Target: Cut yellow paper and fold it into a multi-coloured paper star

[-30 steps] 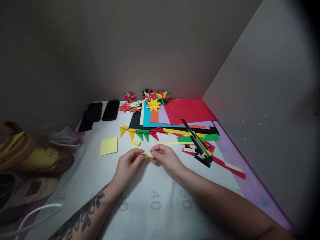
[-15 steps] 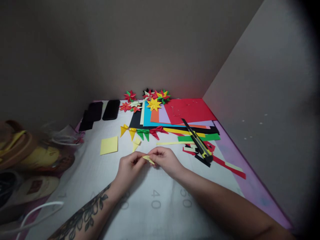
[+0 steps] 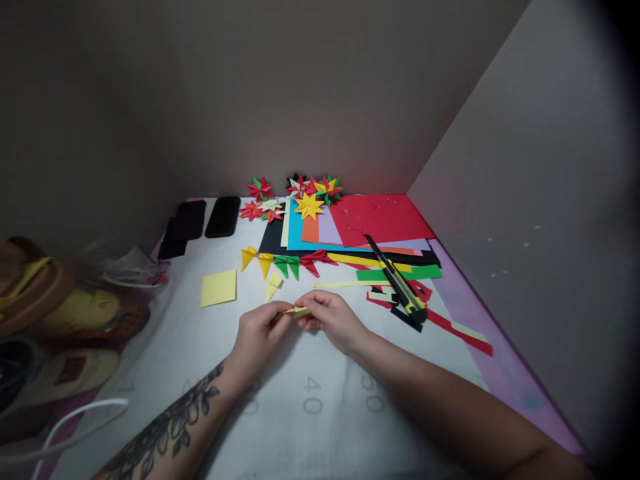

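Note:
Between both hands is a small folded piece of pale yellow paper [image 3: 299, 311], partly hidden by fingers. My left hand [image 3: 263, 327] pinches its left end between thumb and forefinger. On the other end my right hand [image 3: 330, 317] is closed, its fingertips curled around the paper. Just beyond them lies another folded pale yellow piece [image 3: 274, 285]. A square yellow paper stack [image 3: 219, 288] sits to the left of my left hand. Behind, in a row, are folded yellow pieces [image 3: 265, 264], green pieces [image 3: 287, 265] and red pieces [image 3: 316, 261].
A black and yellow box cutter [image 3: 397, 280] rests on paper strips [image 3: 425, 273] at the right. Several paper stars [image 3: 309, 207] and coloured sheets [image 3: 383, 220] lie by the back wall, with a black phone [image 3: 223, 217] to their left. Bags and jars [image 3: 75, 307] crowd the left edge.
The folded yellow paper has been turned flatter between my fingers, showing less of its face. My right fingers have shifted up over its end.

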Demonstrator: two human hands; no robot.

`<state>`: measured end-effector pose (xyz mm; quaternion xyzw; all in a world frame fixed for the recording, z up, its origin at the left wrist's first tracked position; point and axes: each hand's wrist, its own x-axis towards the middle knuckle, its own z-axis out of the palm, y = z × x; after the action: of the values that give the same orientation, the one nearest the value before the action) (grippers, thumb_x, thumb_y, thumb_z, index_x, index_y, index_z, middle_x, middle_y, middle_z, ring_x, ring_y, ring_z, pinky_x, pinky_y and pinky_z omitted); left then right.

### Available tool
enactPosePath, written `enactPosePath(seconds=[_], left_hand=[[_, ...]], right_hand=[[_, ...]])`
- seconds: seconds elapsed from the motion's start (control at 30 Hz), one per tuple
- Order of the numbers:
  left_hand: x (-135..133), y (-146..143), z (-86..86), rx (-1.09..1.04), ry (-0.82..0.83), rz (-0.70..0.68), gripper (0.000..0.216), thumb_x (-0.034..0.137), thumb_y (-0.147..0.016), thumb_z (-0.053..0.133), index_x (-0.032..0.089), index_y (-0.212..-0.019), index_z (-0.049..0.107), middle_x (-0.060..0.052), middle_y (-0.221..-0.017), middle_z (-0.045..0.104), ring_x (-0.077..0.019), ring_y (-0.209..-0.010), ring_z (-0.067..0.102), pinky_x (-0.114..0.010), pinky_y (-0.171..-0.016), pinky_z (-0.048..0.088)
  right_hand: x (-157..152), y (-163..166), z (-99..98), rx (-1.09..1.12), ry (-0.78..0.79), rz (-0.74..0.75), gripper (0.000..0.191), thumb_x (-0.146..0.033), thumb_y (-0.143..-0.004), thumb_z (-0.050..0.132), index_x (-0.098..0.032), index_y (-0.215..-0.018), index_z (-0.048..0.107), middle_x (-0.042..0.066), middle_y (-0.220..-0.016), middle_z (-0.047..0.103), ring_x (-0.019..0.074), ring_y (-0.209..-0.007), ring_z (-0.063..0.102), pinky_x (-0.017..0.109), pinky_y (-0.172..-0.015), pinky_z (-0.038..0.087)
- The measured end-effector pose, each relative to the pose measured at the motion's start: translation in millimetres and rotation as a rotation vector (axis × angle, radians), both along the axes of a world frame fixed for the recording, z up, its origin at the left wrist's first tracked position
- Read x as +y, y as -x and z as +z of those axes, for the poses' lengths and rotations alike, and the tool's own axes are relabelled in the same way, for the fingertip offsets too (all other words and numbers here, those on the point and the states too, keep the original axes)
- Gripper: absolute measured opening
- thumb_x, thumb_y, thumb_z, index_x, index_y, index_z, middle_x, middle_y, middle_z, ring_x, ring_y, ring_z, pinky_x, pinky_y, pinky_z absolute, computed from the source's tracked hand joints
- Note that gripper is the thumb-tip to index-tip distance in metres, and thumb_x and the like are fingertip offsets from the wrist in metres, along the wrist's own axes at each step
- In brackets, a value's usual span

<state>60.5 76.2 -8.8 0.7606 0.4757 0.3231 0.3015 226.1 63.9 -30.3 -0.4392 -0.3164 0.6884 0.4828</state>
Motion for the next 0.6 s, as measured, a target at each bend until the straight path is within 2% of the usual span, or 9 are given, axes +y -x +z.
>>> enactPosePath(seconds=[0.27,0.4,0.5,0.6], left_hand=[[1.5,-1.7,0.3,0.044,0.022,0.066,0.022,0.03,-0.086,0.051,0.017,-0.072,0.062,0.002,-0.066,0.066,-0.0099,-0.056,0.055,-0.019,-0.056,0.042],[2.4,-1.8,-1.4,0.026,0.029,0.087,0.018,0.029,-0.085,0.051,0.018,-0.075,0.061,0.003,-0.065,0.063,-0.01,-0.056,0.053,-0.019,-0.055,0.04],[2.6,-1.9,-2.5,-0.014,0.06,0.078,0.017,0.029,-0.084,0.052,0.018,-0.077,0.062,0.003,-0.066,0.063,-0.0103,-0.056,0.053,-0.02,-0.055,0.04],[2.1,-2.6,-2.6,-0.066,0.127,0.03,0.017,0.031,-0.084,0.054,0.018,-0.083,0.064,0.001,-0.073,0.066,-0.0112,-0.061,0.055,-0.02,-0.058,0.041]], right_hand=[[-0.6,1.6,3.7,0.125,0.058,0.033,0.036,-0.048,-0.068,0.074,-0.015,-0.077,0.062,0.002,-0.065,0.065,0.0105,-0.057,0.061,0.021,-0.055,0.045],[-0.4,0.8,3.0,0.135,0.073,0.037,0.037,-0.049,-0.07,0.072,-0.015,-0.081,0.061,0.002,-0.069,0.065,0.0114,-0.06,0.063,0.021,-0.056,0.046],[-0.9,2.1,0.6,0.021,-0.028,0.051,0.034,-0.046,-0.071,0.071,-0.016,-0.085,0.061,0.001,-0.068,0.064,0.0112,-0.059,0.062,0.021,-0.055,0.045],[-1.7,4.1,-1.8,-0.155,-0.109,-0.006,0.025,-0.038,-0.072,0.07,-0.018,-0.083,0.06,-0.002,-0.064,0.061,0.0108,-0.055,0.06,0.022,-0.052,0.045]])
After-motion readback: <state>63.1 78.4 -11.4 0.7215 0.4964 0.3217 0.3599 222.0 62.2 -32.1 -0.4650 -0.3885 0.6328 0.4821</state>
